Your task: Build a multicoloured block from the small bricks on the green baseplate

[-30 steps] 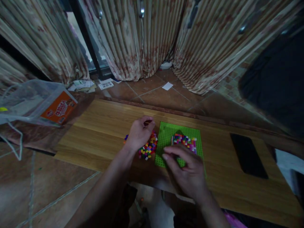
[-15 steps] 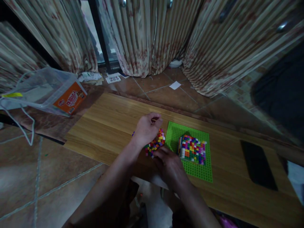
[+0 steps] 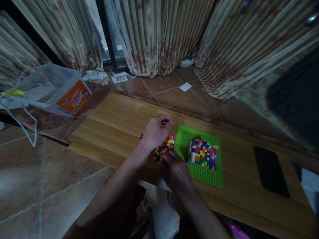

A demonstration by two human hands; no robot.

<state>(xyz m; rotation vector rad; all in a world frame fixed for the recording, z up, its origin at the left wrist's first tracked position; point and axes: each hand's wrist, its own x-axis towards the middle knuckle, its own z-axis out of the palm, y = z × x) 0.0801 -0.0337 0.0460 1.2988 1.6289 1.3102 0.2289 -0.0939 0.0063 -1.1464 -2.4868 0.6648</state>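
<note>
A green studded baseplate [image 3: 210,175] lies on a wooden board [image 3: 117,124]. On it stands a block of many small coloured bricks [image 3: 202,154]. Left of the plate lies a heap of loose coloured bricks [image 3: 164,148]. My left hand [image 3: 156,132] rests over the heap's far side, its fingers curled and pinched on a small piece I cannot make out. My right hand [image 3: 175,171] lies palm down at the heap's near edge, beside the plate's left corner; its fingertips are hidden.
A black phone [image 3: 271,170] lies flat on the board's right part. A clear plastic bag [image 3: 45,89] with an orange box [image 3: 74,98] sits at the left. Striped curtains [image 3: 174,33], papers [image 3: 119,78] and tiled floor lie beyond the board.
My right hand has drawn off the baseplate and moved left to the loose heap, uncovering the brick block. The left hand has stayed over the heap. The view shifted left.
</note>
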